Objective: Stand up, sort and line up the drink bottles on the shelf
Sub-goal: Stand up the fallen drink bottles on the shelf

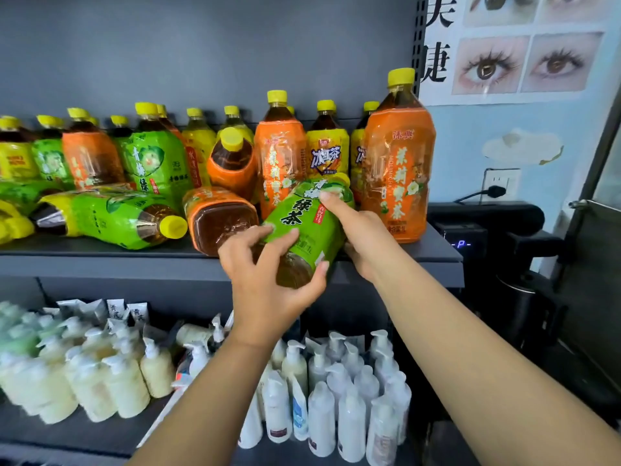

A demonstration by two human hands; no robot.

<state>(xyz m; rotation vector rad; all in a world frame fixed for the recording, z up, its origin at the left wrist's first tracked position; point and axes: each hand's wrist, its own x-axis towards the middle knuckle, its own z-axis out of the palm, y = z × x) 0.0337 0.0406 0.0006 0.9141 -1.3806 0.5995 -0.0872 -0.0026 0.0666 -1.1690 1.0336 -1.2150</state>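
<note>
Leftmost yellow bottles (10,223) cut by edge (pump bottles (84,375) below blurred).

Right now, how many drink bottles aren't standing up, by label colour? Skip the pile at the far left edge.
Green: 2, the lying green bottle and the held green bottle, gripped by the left hand and the right hand
Orange: 2, the lying orange bottle and the leaning orange bottle
Total: 4
</note>
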